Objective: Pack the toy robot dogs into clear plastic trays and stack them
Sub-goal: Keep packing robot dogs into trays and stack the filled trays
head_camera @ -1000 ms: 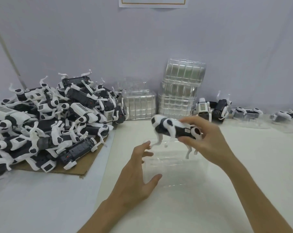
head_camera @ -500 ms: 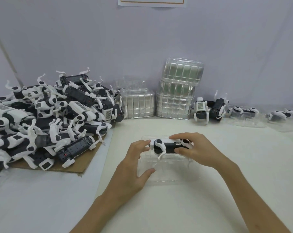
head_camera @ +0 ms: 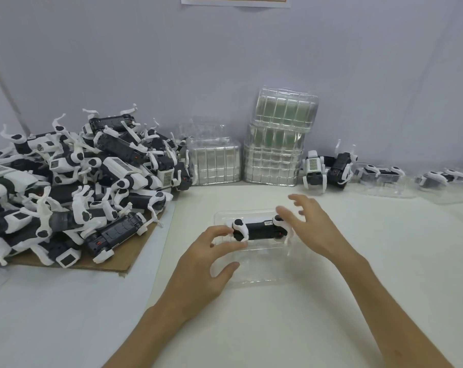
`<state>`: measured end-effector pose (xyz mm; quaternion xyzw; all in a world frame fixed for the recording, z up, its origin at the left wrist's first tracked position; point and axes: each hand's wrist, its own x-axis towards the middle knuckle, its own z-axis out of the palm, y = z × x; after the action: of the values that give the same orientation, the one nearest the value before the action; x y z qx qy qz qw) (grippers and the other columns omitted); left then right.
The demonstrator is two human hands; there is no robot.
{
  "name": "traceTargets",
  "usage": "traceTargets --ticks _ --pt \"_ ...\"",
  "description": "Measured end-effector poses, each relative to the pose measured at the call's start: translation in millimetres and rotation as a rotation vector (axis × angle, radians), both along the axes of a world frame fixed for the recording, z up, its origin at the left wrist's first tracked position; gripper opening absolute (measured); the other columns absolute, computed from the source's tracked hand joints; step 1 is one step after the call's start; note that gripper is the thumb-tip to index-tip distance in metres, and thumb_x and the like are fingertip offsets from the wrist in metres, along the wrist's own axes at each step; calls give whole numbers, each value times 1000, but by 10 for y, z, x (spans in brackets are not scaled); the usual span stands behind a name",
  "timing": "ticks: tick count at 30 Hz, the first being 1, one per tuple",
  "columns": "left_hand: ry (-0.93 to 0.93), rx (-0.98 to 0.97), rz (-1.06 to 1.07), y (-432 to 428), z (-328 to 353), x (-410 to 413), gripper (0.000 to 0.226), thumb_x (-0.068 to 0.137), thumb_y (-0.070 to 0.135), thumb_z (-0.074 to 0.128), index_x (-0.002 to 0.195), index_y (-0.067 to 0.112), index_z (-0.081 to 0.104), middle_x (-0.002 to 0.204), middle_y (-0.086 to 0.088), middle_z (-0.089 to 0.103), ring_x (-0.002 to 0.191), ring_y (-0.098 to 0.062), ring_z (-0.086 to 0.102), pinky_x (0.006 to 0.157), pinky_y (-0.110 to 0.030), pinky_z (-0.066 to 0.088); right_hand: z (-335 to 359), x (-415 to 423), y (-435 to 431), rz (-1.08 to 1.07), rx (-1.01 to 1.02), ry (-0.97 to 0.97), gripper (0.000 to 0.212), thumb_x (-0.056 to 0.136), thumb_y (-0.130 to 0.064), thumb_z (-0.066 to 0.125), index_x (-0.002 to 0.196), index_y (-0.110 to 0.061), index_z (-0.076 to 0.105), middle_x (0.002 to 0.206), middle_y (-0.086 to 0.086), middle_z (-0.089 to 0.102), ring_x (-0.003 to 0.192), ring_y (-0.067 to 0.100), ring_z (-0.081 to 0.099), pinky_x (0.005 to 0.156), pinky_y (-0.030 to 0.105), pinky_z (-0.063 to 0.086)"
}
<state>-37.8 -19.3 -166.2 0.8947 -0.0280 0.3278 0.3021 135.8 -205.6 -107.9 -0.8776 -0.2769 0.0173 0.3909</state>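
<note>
1. Clear plastic tray (head_camera: 254,274) lies flat on the white tabletop (head_camera: 331,314), centre of view, between the two hands.
2. Contents: one toy robot dog (head_camera: 259,231), lying lengthwise left to right in the far half of the tray. Its dark body faces up with a small label showing, and the white legs are folded at each end.
3. Left hand (head_camera: 203,266): fingers (head_camera: 222,231) loosely bent, with the tips touching the dog's left end. The thumb is held well apart from them, over the near part of the tray. It is not closed round anything.
4. Right hand (head_camera: 315,229): fingers (head_camera: 302,200) spread and motion-blurred, over the dog's right end. I cannot tell whether they touch it.
5. Left side: a large pile of loose dogs (head_camera: 79,187), black and white, heaped in all orientations on a cardboard sheet (head_camera: 118,264).
6. Against the wall (head_camera: 225,62): a short stack of nested trays (head_camera: 215,166), with a taller stack (head_camera: 275,144) just beside it on the right. The taller stack's top section is tilted.
7. Right of the tall stack: two unpacked dogs (head_camera: 328,168), one standing and one leaning against it.
8. Further right along the wall: filled trays (head_camera: 384,185) in a row, one dog visible in each. The outermost is cut off by the frame edge.
9. A sheet of paper (head_camera: 235,0) is on the wall at the top edge; its text is not legible.
</note>
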Motion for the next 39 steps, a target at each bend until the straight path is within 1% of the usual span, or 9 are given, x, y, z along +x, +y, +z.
traceTargets --ticks 5,8,12,14,16,22,26,32,39 --pt "-21 -167 211 3 32 7 42 89 55 51 124 35 63 136 18 47 127 3 45 105 -19 33 -70 97 -18 2 -100 445 74 89 -77 29 139 -26 49 145 0 48 114 17 50 89 29 33" --pt "235 -372 440 95 60 12 54 95 64 37 136 32 52 137 17 50 134 -9 41 106 -25 25 -78 45 49 33 -44 509 74 85 -81 32 140 -34 47 147 -4 46 118 16 46 92 31 29" --pt "312 -603 337 120 77 25 22 99 59 40 85 60 56 76 33 60 86 11 55 77 -12 30 -83 -62 75 197 73 498 81 64 -91 49 135 -51 46 146 -24 44 125 7 49 101 32 33" --pt "261 -801 225 123 120 11 14 93 61 49 102 71 51 90 34 63 88 13 60 79 -16 43 -74 -105 82 294 163 509 76 69 -83 56 139 -61 36 138 -25 54 116 8 62 98 32 45" --pt "209 -930 127 131 163 -4 57 80 67 59 133 59 37 110 26 62 89 9 65 68 -11 50 -72 -131 100 348 231 467 76 77 -74 65 143 -59 30 131 -17 60 110 11 66 95 35 54" --pt "84 -869 157 115 177 -28 102 61 60 76 146 43 22 125 16 55 97 0 64 86 -32 53 -49 -206 186 346 372 336 76 76 -54 68 145 -49 38 133 -7 58 102 12 68 83 30 56" --pt "38 -806 181 114 168 -18 104 67 56 81 150 34 22 124 13 53 85 7 63 79 -23 46 -93 -230 235 253 404 293 71 67 -62 69 134 -50 49 125 -7 61 80 11 60 62 17 47" --pt "7 -777 204 137 96 -1 102 64 47 79 148 38 23 121 12 53 104 -14 63 81 -24 46 -184 -281 301 119 445 248 57 71 -61 71 123 -44 55 117 -13 60 82 11 59 73 26 45" --pt "69 -872 229 150 138 0 82 77 42 81 137 51 27 129 14 50 112 -1 55 80 -20 42 -228 -313 353 51 354 301 48 91 -48 65 134 -33 50 126 -5 59 104 19 63 85 37 53"
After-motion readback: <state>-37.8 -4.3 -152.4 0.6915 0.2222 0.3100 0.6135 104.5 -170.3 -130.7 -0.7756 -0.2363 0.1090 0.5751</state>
